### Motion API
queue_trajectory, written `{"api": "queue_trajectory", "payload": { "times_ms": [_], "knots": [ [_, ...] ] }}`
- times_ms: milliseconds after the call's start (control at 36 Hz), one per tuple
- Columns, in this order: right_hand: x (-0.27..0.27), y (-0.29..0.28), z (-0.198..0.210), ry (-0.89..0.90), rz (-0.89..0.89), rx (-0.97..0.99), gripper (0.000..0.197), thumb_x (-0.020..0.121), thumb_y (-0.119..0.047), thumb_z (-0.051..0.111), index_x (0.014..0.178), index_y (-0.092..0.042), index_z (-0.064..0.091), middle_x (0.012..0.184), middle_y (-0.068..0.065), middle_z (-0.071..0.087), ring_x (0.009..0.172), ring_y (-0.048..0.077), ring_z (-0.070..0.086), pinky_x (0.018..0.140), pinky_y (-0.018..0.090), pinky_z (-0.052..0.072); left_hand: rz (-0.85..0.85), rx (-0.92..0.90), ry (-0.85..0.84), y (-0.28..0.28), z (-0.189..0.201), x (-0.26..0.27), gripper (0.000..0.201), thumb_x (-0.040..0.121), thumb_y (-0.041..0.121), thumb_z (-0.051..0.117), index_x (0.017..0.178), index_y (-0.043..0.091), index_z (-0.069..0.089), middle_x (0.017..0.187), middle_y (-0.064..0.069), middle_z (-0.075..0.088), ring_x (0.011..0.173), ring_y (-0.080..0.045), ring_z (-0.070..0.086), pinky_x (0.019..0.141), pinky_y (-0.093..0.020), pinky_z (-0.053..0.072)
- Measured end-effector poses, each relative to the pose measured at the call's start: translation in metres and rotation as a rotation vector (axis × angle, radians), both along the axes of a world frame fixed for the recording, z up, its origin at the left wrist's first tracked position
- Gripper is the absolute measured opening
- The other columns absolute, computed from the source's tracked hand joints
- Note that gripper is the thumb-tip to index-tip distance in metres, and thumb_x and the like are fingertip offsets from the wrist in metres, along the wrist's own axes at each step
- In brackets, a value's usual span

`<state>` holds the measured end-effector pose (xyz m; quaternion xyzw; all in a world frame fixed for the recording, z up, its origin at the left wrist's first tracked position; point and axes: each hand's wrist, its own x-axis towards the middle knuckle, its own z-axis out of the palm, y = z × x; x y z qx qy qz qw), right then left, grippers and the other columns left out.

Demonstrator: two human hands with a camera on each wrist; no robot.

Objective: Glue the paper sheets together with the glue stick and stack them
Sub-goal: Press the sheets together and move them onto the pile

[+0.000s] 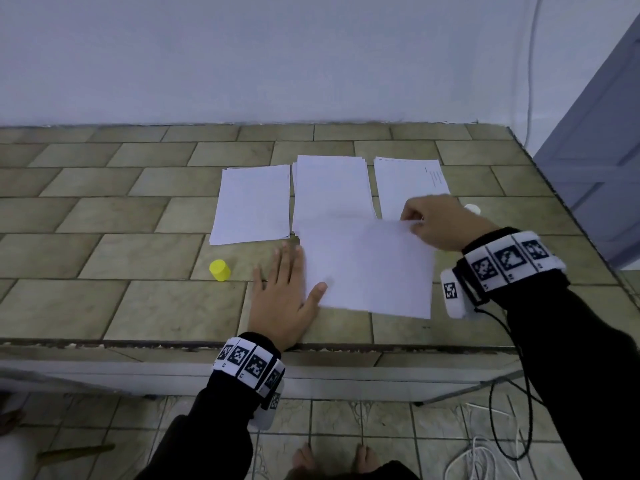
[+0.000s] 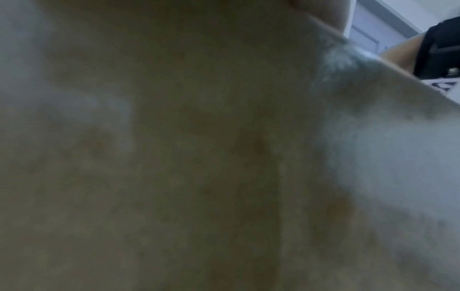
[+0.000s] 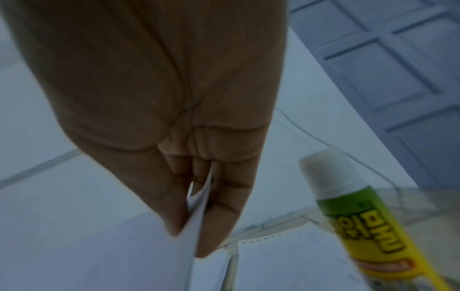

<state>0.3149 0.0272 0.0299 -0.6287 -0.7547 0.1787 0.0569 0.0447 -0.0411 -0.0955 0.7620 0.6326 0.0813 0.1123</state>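
Note:
A white sheet [image 1: 370, 268] lies near the front of the tiled table, its far right corner lifted. My right hand [image 1: 420, 223] pinches that corner between thumb and fingers; the right wrist view shows the paper edge [image 3: 199, 212] between them. My left hand [image 1: 284, 289] lies flat on the table, thumb resting on the sheet's left edge. Behind are three piles of white paper: left [image 1: 252, 204], middle [image 1: 332, 188] and right [image 1: 405, 181]. The uncapped yellow-green glue stick [image 3: 353, 212] stands just right of my right hand. Its yellow cap [image 1: 219, 270] lies left of my left hand.
The tiled table [image 1: 104, 244] ends at a front edge just behind my left wrist and at a right edge near a grey door [image 1: 602, 161]. A white wall runs behind. Cables [image 1: 491, 455] lie on the floor below at the right.

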Motion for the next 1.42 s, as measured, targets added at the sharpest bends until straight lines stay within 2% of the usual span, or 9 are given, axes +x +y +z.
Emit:
{"api": "queue_trajectory", "payload": {
  "times_ms": [222, 417, 500, 611, 722, 944, 1083, 1222, 1417],
  "knots": [
    [-0.002, 0.043, 0.008, 0.472, -0.327, -0.007, 0.012, 0.082, 0.003, 0.057, 0.083, -0.008, 0.062, 0.085, 0.008, 0.065, 0.075, 0.025, 0.066, 0.072, 0.035, 0.057, 0.008, 0.005, 0.013, 0.001, -0.002, 0.000, 0.103, 0.077, 0.078, -0.023, 0.158, 0.016, -0.005, 0.165, -0.002, -0.010, 0.152, -0.017, -0.007, 0.121, -0.049, -0.007],
    [-0.032, 0.066, -0.017, 0.944, -0.606, -0.173, 0.021, 0.083, 0.016, 0.058, 0.073, -0.002, 0.052, 0.083, 0.015, 0.059, 0.082, 0.033, 0.062, 0.077, 0.044, 0.057, 0.012, -0.002, 0.026, 0.001, -0.002, -0.001, 0.105, 0.076, 0.078, -0.024, 0.158, 0.017, -0.002, 0.165, -0.001, -0.009, 0.152, -0.015, -0.009, 0.121, -0.048, -0.008],
    [-0.042, 0.071, -0.023, 0.898, -0.604, -0.181, 0.027, 0.082, 0.014, 0.061, 0.077, -0.008, 0.048, 0.086, 0.013, 0.054, 0.077, 0.031, 0.064, 0.079, 0.045, 0.058, 0.015, -0.001, 0.019, 0.002, -0.002, 0.000, 0.106, 0.075, 0.079, -0.023, 0.159, 0.017, 0.002, 0.165, 0.000, -0.006, 0.152, -0.014, -0.009, 0.121, -0.048, -0.008],
    [-0.057, 0.071, -0.028, 0.683, -0.528, -0.137, 0.013, 0.083, 0.010, 0.060, 0.085, -0.004, 0.059, 0.084, 0.007, 0.057, 0.076, 0.027, 0.065, 0.058, 0.030, 0.060, 0.025, 0.006, 0.036, 0.002, -0.001, 0.000, 0.106, 0.077, 0.078, -0.021, 0.159, 0.018, 0.008, 0.166, 0.000, -0.002, 0.152, -0.013, -0.008, 0.121, -0.047, -0.009],
    [-0.066, 0.073, -0.039, 0.431, -0.453, -0.034, 0.016, 0.082, 0.001, 0.062, 0.096, -0.005, 0.069, 0.103, 0.010, 0.068, 0.097, 0.028, 0.067, 0.083, 0.031, 0.055, 0.025, 0.004, 0.042, 0.002, 0.000, 0.000, 0.101, 0.080, 0.077, -0.015, 0.158, 0.019, 0.010, 0.166, 0.001, 0.000, 0.152, -0.013, -0.007, 0.121, -0.047, -0.008],
    [-0.074, 0.073, -0.055, -0.035, -0.339, -0.082, 0.043, 0.078, -0.028, 0.073, 0.115, -0.010, 0.059, 0.123, 0.013, 0.052, 0.113, 0.028, 0.053, 0.092, 0.037, 0.050, 0.024, 0.012, 0.041, 0.002, -0.002, -0.001, 0.097, 0.083, 0.076, -0.010, 0.158, 0.019, 0.013, 0.166, 0.000, 0.001, 0.152, -0.013, -0.008, 0.121, -0.046, -0.009],
    [-0.077, 0.070, -0.064, -0.117, -0.338, -0.066, 0.043, 0.081, -0.032, 0.069, 0.118, -0.015, 0.055, 0.126, 0.012, 0.042, 0.120, 0.029, 0.039, 0.094, 0.039, 0.043, 0.012, 0.018, -0.013, 0.001, 0.000, -0.001, 0.091, 0.086, 0.071, -0.002, 0.157, 0.020, 0.020, 0.166, 0.000, 0.004, 0.152, -0.014, -0.005, 0.122, -0.043, -0.009],
    [-0.073, 0.059, -0.062, -0.103, -0.306, 0.048, 0.037, 0.088, -0.039, 0.060, 0.117, -0.016, 0.055, 0.125, 0.012, 0.044, 0.119, 0.031, 0.039, 0.091, 0.039, 0.039, 0.001, 0.071, -0.197, -0.002, 0.004, -0.005, 0.078, 0.092, 0.064, 0.012, 0.149, 0.018, 0.039, 0.162, -0.002, 0.024, 0.149, -0.017, 0.021, 0.121, -0.040, 0.015],
    [-0.056, 0.027, -0.034, 0.113, -0.246, 0.403, 0.029, 0.090, -0.033, 0.059, 0.114, -0.017, 0.058, 0.126, 0.008, 0.048, 0.116, 0.028, 0.042, 0.090, 0.040, 0.039, 0.054, 0.082, -0.383, 0.004, 0.035, -0.016, 0.053, 0.101, 0.046, 0.041, 0.145, 0.018, 0.043, 0.159, 0.006, 0.030, 0.114, -0.016, 0.059, 0.091, -0.042, 0.052]
  ]
}}
